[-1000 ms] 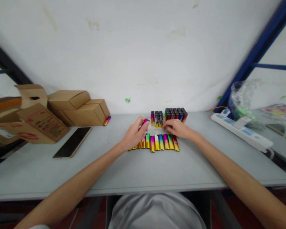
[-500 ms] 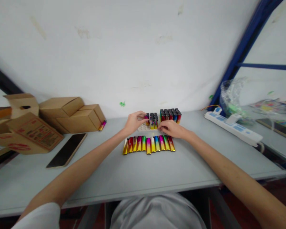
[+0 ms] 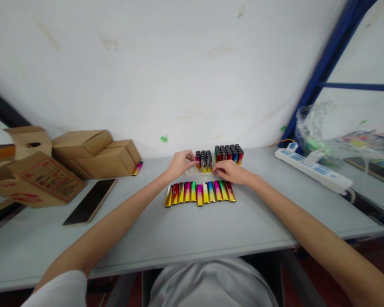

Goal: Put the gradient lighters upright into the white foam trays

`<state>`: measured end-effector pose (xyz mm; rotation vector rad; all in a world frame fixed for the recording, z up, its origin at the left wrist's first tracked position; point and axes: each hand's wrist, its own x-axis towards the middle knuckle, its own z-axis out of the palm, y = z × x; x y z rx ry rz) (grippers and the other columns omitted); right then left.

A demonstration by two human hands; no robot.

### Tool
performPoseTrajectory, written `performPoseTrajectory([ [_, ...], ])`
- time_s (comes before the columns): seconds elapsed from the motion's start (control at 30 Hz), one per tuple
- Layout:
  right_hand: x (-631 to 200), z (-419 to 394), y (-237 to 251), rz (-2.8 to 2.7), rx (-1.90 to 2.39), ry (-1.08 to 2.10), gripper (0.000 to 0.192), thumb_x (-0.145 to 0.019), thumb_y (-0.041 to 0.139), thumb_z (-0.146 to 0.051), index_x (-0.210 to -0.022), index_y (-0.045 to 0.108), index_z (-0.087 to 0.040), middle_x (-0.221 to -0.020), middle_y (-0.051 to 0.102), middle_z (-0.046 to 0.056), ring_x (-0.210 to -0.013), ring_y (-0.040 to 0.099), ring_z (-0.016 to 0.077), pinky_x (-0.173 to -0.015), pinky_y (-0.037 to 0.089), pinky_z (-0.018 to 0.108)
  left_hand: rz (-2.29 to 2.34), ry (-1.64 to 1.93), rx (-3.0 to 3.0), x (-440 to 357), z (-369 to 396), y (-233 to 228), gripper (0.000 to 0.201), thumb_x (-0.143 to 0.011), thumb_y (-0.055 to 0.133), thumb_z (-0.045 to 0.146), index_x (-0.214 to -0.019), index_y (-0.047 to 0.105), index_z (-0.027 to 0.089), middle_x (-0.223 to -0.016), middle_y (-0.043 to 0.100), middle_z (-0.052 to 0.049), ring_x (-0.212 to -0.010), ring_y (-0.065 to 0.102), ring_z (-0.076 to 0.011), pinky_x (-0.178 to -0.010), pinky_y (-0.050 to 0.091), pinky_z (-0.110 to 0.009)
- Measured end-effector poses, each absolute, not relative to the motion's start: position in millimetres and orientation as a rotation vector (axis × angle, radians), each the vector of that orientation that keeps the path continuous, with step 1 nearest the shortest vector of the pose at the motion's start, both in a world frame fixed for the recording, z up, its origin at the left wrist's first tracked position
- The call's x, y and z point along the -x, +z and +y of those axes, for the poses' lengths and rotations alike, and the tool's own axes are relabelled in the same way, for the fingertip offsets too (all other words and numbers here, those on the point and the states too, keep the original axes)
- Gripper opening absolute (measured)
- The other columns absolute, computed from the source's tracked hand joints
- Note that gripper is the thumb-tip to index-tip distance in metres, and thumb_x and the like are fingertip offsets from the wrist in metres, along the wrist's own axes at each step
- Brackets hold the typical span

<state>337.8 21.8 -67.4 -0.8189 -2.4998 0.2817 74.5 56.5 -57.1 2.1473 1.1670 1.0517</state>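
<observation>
A white tray [image 3: 192, 171] with round holes stands on the table. Several black-topped metallic lighters [image 3: 206, 163] stand upright in its right part. At the tray's left, my left hand [image 3: 179, 165] has its thumb and finger slightly apart, beside a magenta lighter [image 3: 197, 157] at the group's left edge. Whether they still touch it is hard to see. My right hand [image 3: 229, 171] has curled fingers at the tray's right front corner, pinching its edge. In front of the tray lies a row of shiny multicoloured lighters [image 3: 199, 195], side by side.
Another block of upright lighters [image 3: 228, 154] stands behind my right hand. Leftward are a phone [image 3: 91, 202], cardboard boxes [image 3: 99, 155], an open carton [image 3: 43, 179] and one lone lighter [image 3: 137, 168]. A power strip [image 3: 313, 170] lies at the right, by a blue frame [image 3: 320, 72].
My left fingers have drawn slightly left from the magenta lighter, which now shows more fully in the tray. My right hand has stayed at the tray's corner.
</observation>
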Motion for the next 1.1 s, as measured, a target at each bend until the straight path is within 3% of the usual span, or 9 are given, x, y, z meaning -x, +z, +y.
performPoseTrajectory([
  [0.13,-339,23,-68,-2.503,0.804,0.283,0.029,-0.088,0.050,-0.004,-0.098,0.075,-0.015,-0.092,0.077,0.007,-0.082,0.070,0.0179,-0.082,0.053,0.029,1.182,0.978,-2.205,-74,51,-61,0.025,-0.077,0.080,0.040,-0.075,0.069,0.017,-0.074,0.072,-0.004,-0.069,0.066,-0.0181,-0.075,0.057,-0.034],
  [0.3,-343,27,-68,-2.530,0.775,0.279,0.029,-0.090,0.051,-0.007,-0.102,0.076,-0.015,-0.097,0.077,0.008,-0.087,0.071,0.0180,-0.085,0.054,0.030,1.252,1.077,-2.357,-73,15,-42,0.026,-0.091,0.068,0.042,-0.082,0.071,0.018,-0.086,0.075,-0.007,-0.082,0.068,-0.0213,-0.084,0.054,-0.037],
  [0.43,-346,29,-70,-2.520,0.780,0.297,0.030,-0.090,0.051,-0.006,-0.104,0.076,-0.016,-0.097,0.077,0.007,-0.088,0.071,0.0177,-0.085,0.054,0.030,1.118,0.854,-2.567,-89,-31,-31,0.030,-0.096,0.060,0.046,-0.089,0.072,0.019,-0.095,0.075,-0.008,-0.092,0.068,-0.0234,-0.091,0.052,-0.038],
  [0.63,-345,31,-74,-2.493,0.795,0.292,0.031,-0.089,0.053,-0.005,-0.105,0.077,-0.016,-0.101,0.078,0.008,-0.092,0.072,0.0192,-0.087,0.054,0.029,0.877,0.516,-2.821,-135,-66,-42,0.048,-0.091,0.066,0.052,-0.122,0.062,0.016,-0.122,0.068,-0.014,-0.120,0.061,-0.0307,-0.107,0.046,-0.044],
  [0.83,-345,34,-76,-2.468,0.797,0.343,0.031,-0.091,0.052,-0.006,-0.104,0.078,-0.017,-0.103,0.079,0.007,-0.094,0.073,0.0190,-0.087,0.054,0.028,0.869,0.431,-2.849,-162,-55,-61,0.046,-0.091,0.067,0.050,-0.123,0.061,0.017,-0.125,0.065,-0.015,-0.122,0.059,-0.0327,-0.110,0.045,-0.048],
  [1.1,-344,35,-77,-2.466,0.780,0.346,0.027,-0.092,0.053,-0.007,-0.101,0.078,-0.016,-0.101,0.079,0.008,-0.091,0.073,0.0185,-0.083,0.053,0.026,0.782,0.735,-2.658,-151,-62,-56,0.050,-0.086,0.074,0.048,-0.123,0.062,0.017,-0.129,0.063,-0.015,-0.127,0.058,-0.0304,-0.113,0.046,-0.046],
])
